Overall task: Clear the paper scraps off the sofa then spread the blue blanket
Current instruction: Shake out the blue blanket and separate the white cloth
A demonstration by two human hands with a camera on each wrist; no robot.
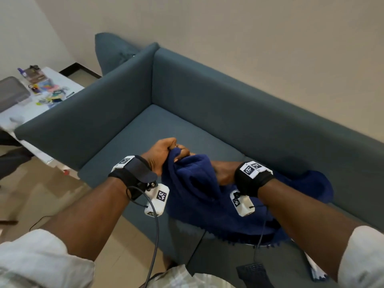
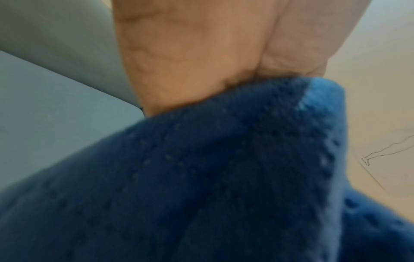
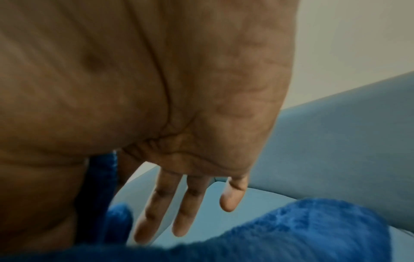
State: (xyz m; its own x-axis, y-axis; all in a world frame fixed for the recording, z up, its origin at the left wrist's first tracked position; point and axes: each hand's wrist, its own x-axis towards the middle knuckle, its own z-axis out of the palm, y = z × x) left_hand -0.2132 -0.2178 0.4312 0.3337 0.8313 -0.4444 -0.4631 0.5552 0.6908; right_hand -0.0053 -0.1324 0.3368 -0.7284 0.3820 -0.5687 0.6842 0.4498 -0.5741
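While I watched through the head camera, the left grip (image 1: pixel 164 151) was balled into a fist around one edge of the blue blanket (image 1: pixel 207 196), holding that edge up above the seat of the sofa (image 1: pixel 187 90), toward the end where the armrest met the backrest. From the left wrist, blurred as it was, I saw the knitted fabric (image 2: pixel 201 177) coming straight out from under the closed palm (image 2: pixel 201 53). The rest of the blanket lay bunched in a heap on the seat cushion, with its lower part spilling over the front edge. The right grip (image 1: pixel 223 174) sat just beside the left one, half covered by a raised fold of the blanket. In the right wrist view, three fingers (image 3: pixel 190 203) reached out straight and slightly spread above the bare seat. A strip of blue cloth (image 3: pixel 100 177) ran up against the thumb side of the palm (image 3: pixel 179 88). The thumb and forefinger were hidden there, so I could not tell whether that grip was pinching the cloth or only lying against it. Beyond the armrest stood a white tabletop (image 1: pixel 60 82) carrying a grey case (image 1: pixel 12 92) and a scatter of small coloured things, too small for me to name. A teal cushion (image 1: pixel 110 50) leaned against the wall behind the armrest.
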